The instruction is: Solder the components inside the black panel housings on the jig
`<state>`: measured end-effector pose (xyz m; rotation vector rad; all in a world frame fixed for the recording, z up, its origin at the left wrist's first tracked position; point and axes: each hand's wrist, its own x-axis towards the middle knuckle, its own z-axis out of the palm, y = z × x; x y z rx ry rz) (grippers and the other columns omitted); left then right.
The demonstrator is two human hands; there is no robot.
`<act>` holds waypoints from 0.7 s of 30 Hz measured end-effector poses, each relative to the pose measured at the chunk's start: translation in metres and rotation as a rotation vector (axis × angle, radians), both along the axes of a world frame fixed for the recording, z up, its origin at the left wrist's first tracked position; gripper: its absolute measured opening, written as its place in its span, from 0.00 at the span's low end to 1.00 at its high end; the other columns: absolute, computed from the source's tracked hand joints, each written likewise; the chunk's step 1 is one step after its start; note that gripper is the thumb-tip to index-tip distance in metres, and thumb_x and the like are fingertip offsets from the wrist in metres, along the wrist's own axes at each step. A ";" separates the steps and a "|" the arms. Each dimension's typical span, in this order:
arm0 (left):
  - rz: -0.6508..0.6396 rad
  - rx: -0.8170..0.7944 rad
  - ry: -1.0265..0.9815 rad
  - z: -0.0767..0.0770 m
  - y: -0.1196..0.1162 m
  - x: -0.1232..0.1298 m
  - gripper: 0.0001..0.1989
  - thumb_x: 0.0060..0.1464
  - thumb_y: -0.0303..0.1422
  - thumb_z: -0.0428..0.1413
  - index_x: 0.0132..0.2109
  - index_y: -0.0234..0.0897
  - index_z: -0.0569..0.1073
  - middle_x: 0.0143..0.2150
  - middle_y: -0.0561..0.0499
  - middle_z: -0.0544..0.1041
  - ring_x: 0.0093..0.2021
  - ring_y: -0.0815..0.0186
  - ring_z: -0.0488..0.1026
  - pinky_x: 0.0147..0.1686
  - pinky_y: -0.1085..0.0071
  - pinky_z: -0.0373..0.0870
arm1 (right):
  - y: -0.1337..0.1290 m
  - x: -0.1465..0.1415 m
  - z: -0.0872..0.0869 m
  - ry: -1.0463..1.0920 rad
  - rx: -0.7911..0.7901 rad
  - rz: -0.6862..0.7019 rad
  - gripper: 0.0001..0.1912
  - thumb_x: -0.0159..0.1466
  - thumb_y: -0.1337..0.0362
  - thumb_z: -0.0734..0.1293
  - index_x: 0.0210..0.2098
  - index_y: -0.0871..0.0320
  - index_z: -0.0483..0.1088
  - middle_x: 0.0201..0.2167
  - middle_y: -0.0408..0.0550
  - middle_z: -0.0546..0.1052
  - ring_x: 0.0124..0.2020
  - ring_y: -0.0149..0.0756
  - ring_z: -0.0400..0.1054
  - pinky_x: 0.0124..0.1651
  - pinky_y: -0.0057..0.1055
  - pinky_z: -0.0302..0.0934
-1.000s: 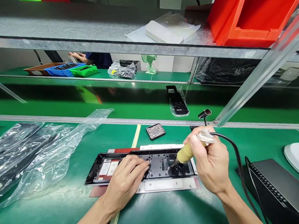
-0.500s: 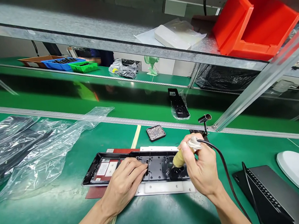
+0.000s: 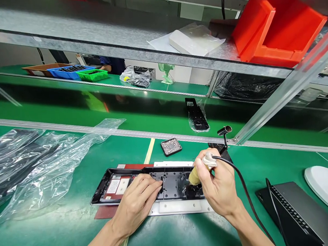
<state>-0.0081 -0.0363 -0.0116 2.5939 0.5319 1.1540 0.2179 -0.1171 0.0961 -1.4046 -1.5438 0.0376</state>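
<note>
I see a big green surface (image 3: 169,235) with a long black case (image 3: 170,184) at my twelve o'clock. The left hand (image 3: 138,196) lies over its middle; I can't tell if those fingers grip. The right hand (image 3: 219,182) has its fingers round a yellow tool (image 3: 195,176), by the case's three o'clock end. A little dish (image 3: 174,152) sits at one o'clock from the case

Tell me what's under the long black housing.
A reddish board juts out from under the black housing. Whatever lies beneath its middle is covered and can't be seen.
</note>
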 end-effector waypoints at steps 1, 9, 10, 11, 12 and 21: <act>-0.001 0.001 -0.002 -0.001 -0.001 0.000 0.19 0.60 0.16 0.57 0.56 0.33 0.72 0.44 0.45 0.76 0.48 0.61 0.68 0.48 0.61 0.70 | 0.000 0.000 -0.001 -0.003 -0.010 -0.001 0.14 0.71 0.67 0.62 0.27 0.57 0.63 0.31 0.41 0.71 0.31 0.26 0.64 0.37 0.30 0.58; 0.070 -0.199 0.230 0.021 0.016 0.007 0.08 0.68 0.31 0.53 0.51 0.41 0.75 0.43 0.49 0.77 0.45 0.61 0.70 0.46 0.62 0.70 | 0.004 0.003 -0.014 -0.014 -0.045 0.007 0.13 0.72 0.65 0.61 0.29 0.56 0.61 0.32 0.42 0.68 0.29 0.27 0.62 0.34 0.31 0.55; 0.089 -0.227 0.275 0.027 0.026 0.013 0.08 0.69 0.33 0.53 0.51 0.41 0.75 0.43 0.49 0.78 0.45 0.60 0.70 0.46 0.62 0.70 | 0.005 0.004 -0.016 -0.026 -0.033 0.010 0.13 0.72 0.65 0.61 0.29 0.56 0.61 0.32 0.42 0.67 0.30 0.28 0.62 0.35 0.31 0.55; 0.107 -0.245 0.322 0.034 0.037 0.020 0.09 0.69 0.35 0.53 0.50 0.41 0.76 0.43 0.49 0.78 0.45 0.60 0.71 0.47 0.61 0.69 | 0.006 0.004 -0.018 -0.038 -0.019 0.014 0.13 0.72 0.65 0.61 0.29 0.56 0.61 0.32 0.42 0.67 0.30 0.28 0.62 0.35 0.32 0.55; 0.121 -0.252 0.363 0.040 0.050 0.028 0.10 0.69 0.36 0.52 0.49 0.41 0.77 0.43 0.49 0.78 0.45 0.59 0.71 0.48 0.61 0.69 | 0.006 0.004 -0.019 -0.049 -0.010 0.018 0.13 0.72 0.65 0.61 0.29 0.56 0.60 0.31 0.42 0.67 0.30 0.29 0.62 0.35 0.32 0.55; 0.188 -0.246 0.543 0.026 0.148 0.103 0.08 0.62 0.27 0.56 0.35 0.35 0.78 0.35 0.48 0.79 0.44 0.59 0.76 0.44 0.66 0.70 | 0.010 0.006 -0.022 -0.005 0.001 0.007 0.12 0.72 0.65 0.60 0.31 0.55 0.60 0.31 0.41 0.67 0.29 0.27 0.62 0.35 0.31 0.56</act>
